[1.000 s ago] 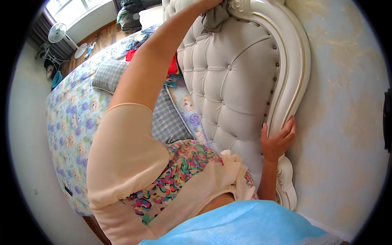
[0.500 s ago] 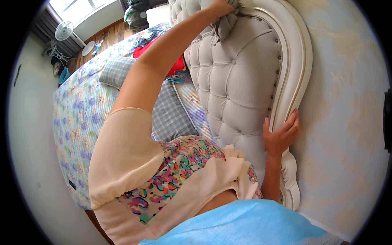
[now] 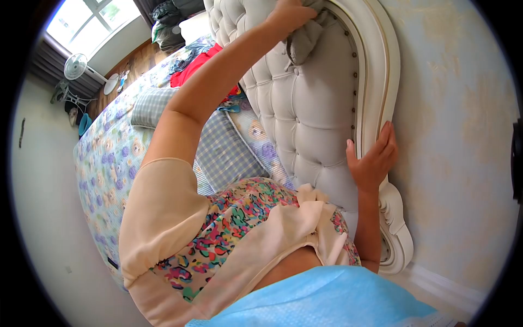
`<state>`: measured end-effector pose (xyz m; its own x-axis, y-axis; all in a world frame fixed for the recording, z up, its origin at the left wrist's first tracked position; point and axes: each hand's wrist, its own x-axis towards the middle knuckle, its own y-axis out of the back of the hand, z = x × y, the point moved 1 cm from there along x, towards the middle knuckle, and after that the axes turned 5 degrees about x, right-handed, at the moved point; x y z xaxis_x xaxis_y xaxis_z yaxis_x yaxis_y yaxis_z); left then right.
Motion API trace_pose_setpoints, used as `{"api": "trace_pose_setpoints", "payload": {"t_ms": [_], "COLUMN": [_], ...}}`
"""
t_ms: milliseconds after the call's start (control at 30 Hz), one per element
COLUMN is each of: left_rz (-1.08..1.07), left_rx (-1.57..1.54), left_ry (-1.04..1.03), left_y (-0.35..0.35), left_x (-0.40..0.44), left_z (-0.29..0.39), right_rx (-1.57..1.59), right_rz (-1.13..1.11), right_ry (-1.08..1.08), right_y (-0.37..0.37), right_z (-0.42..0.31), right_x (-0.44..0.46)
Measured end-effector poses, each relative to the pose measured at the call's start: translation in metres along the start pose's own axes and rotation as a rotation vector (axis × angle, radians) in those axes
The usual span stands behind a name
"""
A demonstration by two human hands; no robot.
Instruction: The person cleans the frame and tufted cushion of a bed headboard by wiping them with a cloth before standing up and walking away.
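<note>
My left hand (image 3: 292, 15) reaches up to the top of the view and is closed on a grey-beige cloth (image 3: 303, 44), pressed against the tufted headboard (image 3: 318, 111) near its curved top. Part of the hand and cloth bunch together at the image edge. Over the headboard's carved cream frame (image 3: 379, 71) lies my right hand (image 3: 375, 159), fingers stretched out along the outer side and thumb apart on the inner side. Nothing loose shows in it. Dark studs line the border between padding and frame.
A bed with a floral sheet (image 3: 117, 150) spreads to the left, bearing checked pillows (image 3: 229, 150) and a red cloth (image 3: 196, 68). Beyond it stand a white fan (image 3: 75, 66) and a blue basin (image 3: 85, 125) near the window. The wall (image 3: 452, 152) rises beside the headboard.
The whole view has tilted and shifted. My left hand and the cloth appear slightly lower in the picture, still on the headboard. My right hand remains on the frame.
</note>
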<state>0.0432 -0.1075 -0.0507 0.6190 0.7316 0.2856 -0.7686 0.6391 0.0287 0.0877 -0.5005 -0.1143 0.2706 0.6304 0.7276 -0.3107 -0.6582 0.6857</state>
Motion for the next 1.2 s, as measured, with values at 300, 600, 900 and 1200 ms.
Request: {"api": "trace_pose_setpoints", "payload": {"t_ms": [300, 600, 900, 1200], "left_rz": [-0.128, -0.444, 0.135, 0.234], "left_rx": [0.919, 0.831, -0.196, 0.602], "left_ry": [-0.306, -0.549, -0.051, -0.609], "left_y": [-0.090, -0.120, -0.054, -0.103], "left_x": [-0.136, -0.241, -0.144, -0.110], "left_z": [0.057, -0.042, 0.067, 0.039], "right_rx": [0.042, 0.347, 0.192, -0.154], "right_rz": [0.017, 0.066, 0.086, 0.108], "right_ry": [-0.004, -0.088, -0.413, -0.255], "right_y": [-0.006, -0.015, 0.055, 0.029], "right_z": [0.001, 0.023, 0.018, 0.028], "right_x": [-0.004, -0.024, -0.087, -0.125]}}
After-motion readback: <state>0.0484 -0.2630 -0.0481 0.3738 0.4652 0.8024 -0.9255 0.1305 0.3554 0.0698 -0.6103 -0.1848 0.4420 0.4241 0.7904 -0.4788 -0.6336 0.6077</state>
